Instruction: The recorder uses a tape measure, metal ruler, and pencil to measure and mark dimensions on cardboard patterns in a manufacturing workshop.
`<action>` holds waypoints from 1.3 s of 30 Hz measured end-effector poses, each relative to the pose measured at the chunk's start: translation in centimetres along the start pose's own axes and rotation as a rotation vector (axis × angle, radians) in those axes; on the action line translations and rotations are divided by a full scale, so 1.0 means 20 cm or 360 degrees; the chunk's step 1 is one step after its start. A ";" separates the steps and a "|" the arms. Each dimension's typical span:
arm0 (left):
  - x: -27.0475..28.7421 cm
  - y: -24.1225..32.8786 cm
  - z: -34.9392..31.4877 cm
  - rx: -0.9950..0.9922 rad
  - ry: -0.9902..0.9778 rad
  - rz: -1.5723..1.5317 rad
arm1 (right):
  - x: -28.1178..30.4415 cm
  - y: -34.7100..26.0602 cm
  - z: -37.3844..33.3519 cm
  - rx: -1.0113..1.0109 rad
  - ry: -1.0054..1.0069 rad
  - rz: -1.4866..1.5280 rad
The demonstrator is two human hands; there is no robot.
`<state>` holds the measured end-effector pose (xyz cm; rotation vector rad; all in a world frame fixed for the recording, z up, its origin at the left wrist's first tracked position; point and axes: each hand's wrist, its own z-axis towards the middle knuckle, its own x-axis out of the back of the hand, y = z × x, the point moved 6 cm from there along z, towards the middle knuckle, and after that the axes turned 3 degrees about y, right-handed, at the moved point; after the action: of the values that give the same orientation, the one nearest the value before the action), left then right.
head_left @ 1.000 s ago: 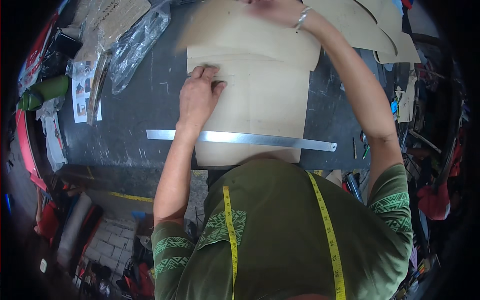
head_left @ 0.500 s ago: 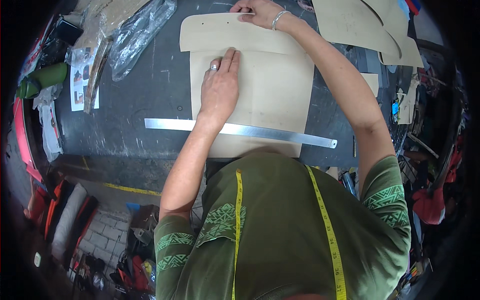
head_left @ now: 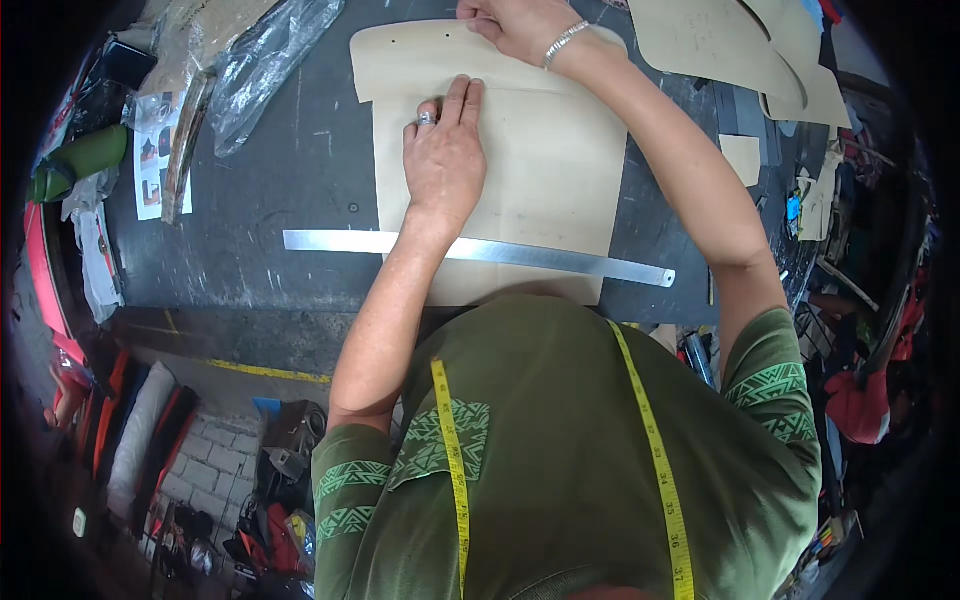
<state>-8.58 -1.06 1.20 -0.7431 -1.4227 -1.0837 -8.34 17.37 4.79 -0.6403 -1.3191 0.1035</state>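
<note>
A large tan cardboard pattern (head_left: 555, 150) lies on the dark table, its wider top section marked with small dark holes. My left hand (head_left: 446, 160) rests flat on it, index and middle fingers stretched out near the crease and a ring on one finger. At the far edge of the cardboard, my right hand (head_left: 520, 30) has its thumb and bent fingers closed on the rim; the picture's upper edge cuts off part of this hand. A steel ruler (head_left: 540, 257) lies across the lower cardboard, passing under my left forearm.
Clear plastic wrap (head_left: 270, 80), a printed sheet (head_left: 150, 190) and a wooden strip (head_left: 190, 145) lie on the left of the dark table (head_left: 290, 190). More cardboard sheets (head_left: 700, 50) are at the far right. A yellow measuring tape (head_left: 655, 450) hangs over my shirt.
The view has shifted slightly. My right hand sits a little farther toward the upper edge, and my left fingertips reach slightly farther up the cardboard. The ruler stays across the cardboard.
</note>
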 end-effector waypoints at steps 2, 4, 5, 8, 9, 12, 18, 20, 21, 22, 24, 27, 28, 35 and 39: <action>0.00 -0.03 -0.02 0.0011 0.0060 -0.0055 | 0.18 -0.25 -0.09 0.0128 -0.0009 -0.0012; 0.01 -0.02 -0.02 0.0009 0.0068 -0.0082 | 0.19 -0.25 -0.15 0.0204 0.0003 -0.0049; 0.02 0.01 0.01 0.0004 0.0094 -0.0108 | 0.08 -0.13 -0.17 0.0162 -0.0195 -0.0104; 0.01 -0.02 -0.01 -0.0064 0.0249 -0.0003 | -0.09 -0.09 -0.29 0.0380 -0.0228 -0.0145; -0.01 -0.03 -0.03 -0.0061 0.0245 0.0002 | -0.11 -0.11 -0.34 0.0352 -0.0130 -0.0094; -0.04 -0.04 -0.05 -0.0037 0.0239 0.0017 | -0.14 -0.14 -0.45 0.0186 -0.0106 -0.0001; -0.05 -0.10 -0.07 -0.0137 0.0198 -0.0126 | -0.20 -0.15 -0.57 0.0321 0.0124 -0.0162; -0.04 -0.11 -0.06 -0.0225 0.0207 -0.0033 | -0.22 -0.14 -0.59 0.0370 0.0149 -0.0223; -0.03 -0.12 -0.05 -0.0229 0.0197 -0.0031 | -0.23 -0.14 -0.59 0.0362 0.0149 -0.0216; -0.05 -0.14 -0.04 -0.0220 0.0031 -0.0061 | -0.23 -0.13 -0.60 0.0355 0.0164 -0.0202; -0.08 -0.16 -0.05 -0.0208 -0.0143 -0.0086 | -0.23 -0.15 -0.60 0.0346 0.0178 -0.0179; -0.05 -0.13 -0.04 -0.0266 0.0030 -0.0174 | -0.22 -0.16 -0.59 0.0321 0.0148 -0.0232; -0.03 -0.11 -0.04 -0.0277 0.0114 -0.0152 | -0.22 -0.16 -0.58 0.0315 0.0148 -0.0258; -0.09 -0.11 -0.07 -0.0221 0.0095 -0.0262 | -0.27 -0.19 -0.61 0.0289 -0.0044 -0.0360; -0.10 -0.11 -0.07 -0.0222 0.0151 -0.0304 | -0.29 -0.20 -0.62 0.0203 0.0001 -0.0349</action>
<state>-9.79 -2.88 -1.20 -0.6546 -1.3675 -1.3597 0.44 6.90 0.47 -0.3852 -1.3621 0.0086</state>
